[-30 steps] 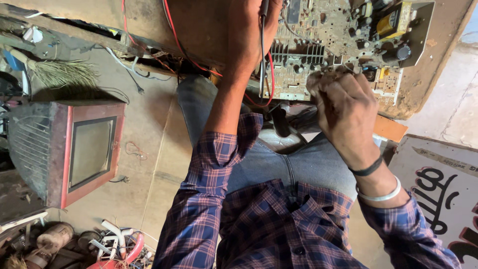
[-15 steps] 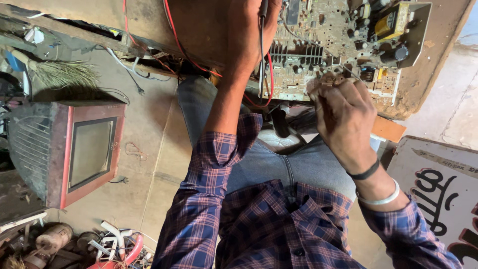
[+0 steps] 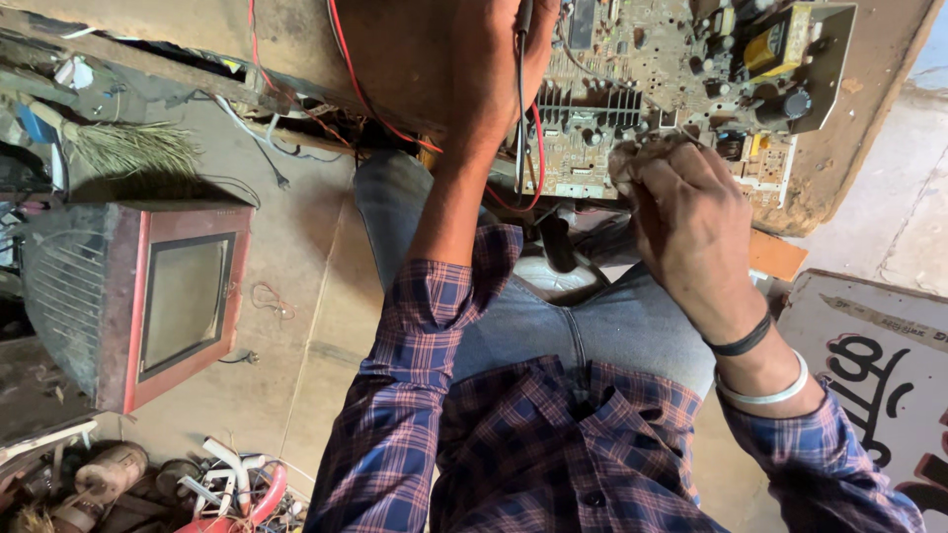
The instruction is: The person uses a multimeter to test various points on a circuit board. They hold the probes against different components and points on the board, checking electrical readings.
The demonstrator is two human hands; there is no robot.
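Observation:
A circuit board [image 3: 681,59] with a black heat sink [image 3: 592,104], a yellow transformer [image 3: 765,49] and capacitors lies on a brown wooden surface [image 3: 849,148] above my knees. My left hand [image 3: 464,69] reaches up over the board's left end. It grips a thin dark probe-like tool [image 3: 521,30], and a black cable [image 3: 520,138] hangs down from the tool beside red wires [image 3: 346,59]. My right hand [image 3: 691,217] wears a black band and a white bangle. Its fingers are curled and pinched together at the board's near edge. What they pinch is hidden.
A small red-framed old television set [image 3: 148,296] stands on the floor at left, with a broom [image 3: 118,148] behind it. Scrap parts and cables [image 3: 197,484] lie at the lower left. A white painted signboard [image 3: 879,365] leans at right.
My right hand has shifted slightly at the board's near edge. The left hand stays in place with the tool.

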